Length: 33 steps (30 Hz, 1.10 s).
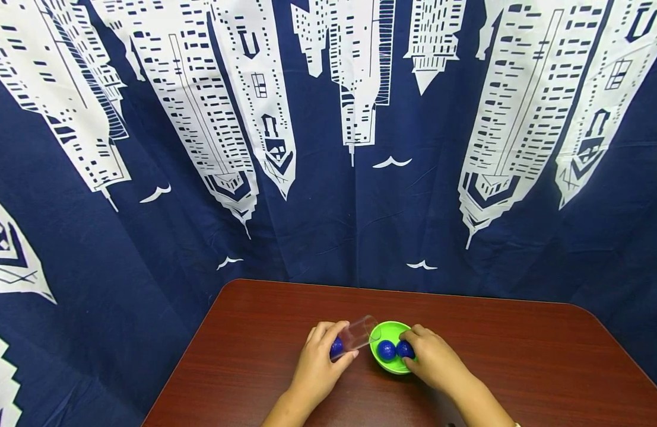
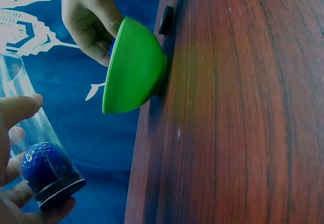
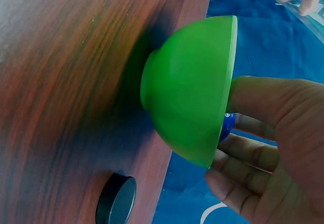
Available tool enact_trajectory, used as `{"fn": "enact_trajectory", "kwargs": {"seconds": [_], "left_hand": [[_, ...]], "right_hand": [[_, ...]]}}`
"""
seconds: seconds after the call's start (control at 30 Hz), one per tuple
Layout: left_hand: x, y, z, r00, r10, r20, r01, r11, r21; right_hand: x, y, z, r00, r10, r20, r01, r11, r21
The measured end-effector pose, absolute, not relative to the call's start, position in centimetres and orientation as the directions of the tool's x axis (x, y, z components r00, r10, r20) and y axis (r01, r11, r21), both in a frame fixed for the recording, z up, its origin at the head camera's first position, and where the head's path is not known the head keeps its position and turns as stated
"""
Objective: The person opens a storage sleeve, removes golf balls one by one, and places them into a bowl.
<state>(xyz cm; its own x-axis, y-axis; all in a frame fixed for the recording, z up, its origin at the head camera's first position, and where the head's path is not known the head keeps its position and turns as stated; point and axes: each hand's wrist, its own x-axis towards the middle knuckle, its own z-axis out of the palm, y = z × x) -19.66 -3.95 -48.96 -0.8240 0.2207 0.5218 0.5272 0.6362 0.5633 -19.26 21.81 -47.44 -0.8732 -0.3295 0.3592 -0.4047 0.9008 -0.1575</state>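
My left hand (image 1: 319,363) grips a clear tube (image 1: 360,333), tilted with its open end at the rim of a green bowl (image 1: 393,330). A blue golf ball (image 2: 46,167) sits at the tube's bottom, above a black end cap (image 2: 61,191). Inside the bowl are two more blue balls. One ball (image 1: 386,350) lies loose at the left; the fingers of my right hand (image 1: 437,359) pinch the other ball (image 1: 405,349). In the right wrist view the bowl wall hides most of that ball (image 3: 228,125).
The bowl stands on a reddish-brown wooden table (image 1: 243,356). A black round lid (image 3: 116,199) lies near the bowl on the right hand's side; in the head view it is hidden. Behind the table hangs a dark blue curtain (image 1: 328,237) with white buildings.
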Motion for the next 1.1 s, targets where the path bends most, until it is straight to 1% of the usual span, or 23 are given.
{"fn": "enact_trajectory", "kwargs": {"seconds": [0.17, 0.43, 0.67, 0.87, 1.1], "left_hand": [[-19.6, -3.9, -48.9, -0.823, 0.220, 0.524, 0.529, 0.634, 0.564], [-19.6, -3.9, -49.0, -0.819, 0.218, 0.531, 0.532, 0.636, 0.559], [-19.7, -3.9, -49.0, -0.819, 0.218, 0.530, 0.532, 0.633, 0.562], [-19.7, -3.9, -49.0, -0.818, 0.217, 0.533, 0.534, 0.632, 0.562], [-19.8, -3.9, -49.0, -0.804, 0.210, 0.556, 0.547, 0.628, 0.553]], "right_hand": [[-19.4, 21.7, -47.2, -0.880, -0.339, 0.333, -0.400, 0.907, -0.132], [-19.9, 21.6, -46.8, -0.899, -0.348, 0.267, -0.392, 0.910, -0.135], [-20.3, 21.4, -46.7, -0.906, -0.358, 0.226, -0.389, 0.915, -0.108], [-20.4, 21.4, -46.8, -0.910, -0.359, 0.208, -0.386, 0.916, -0.107], [-20.4, 21.4, -46.8, -0.907, -0.361, 0.216, -0.389, 0.915, -0.108]]}}
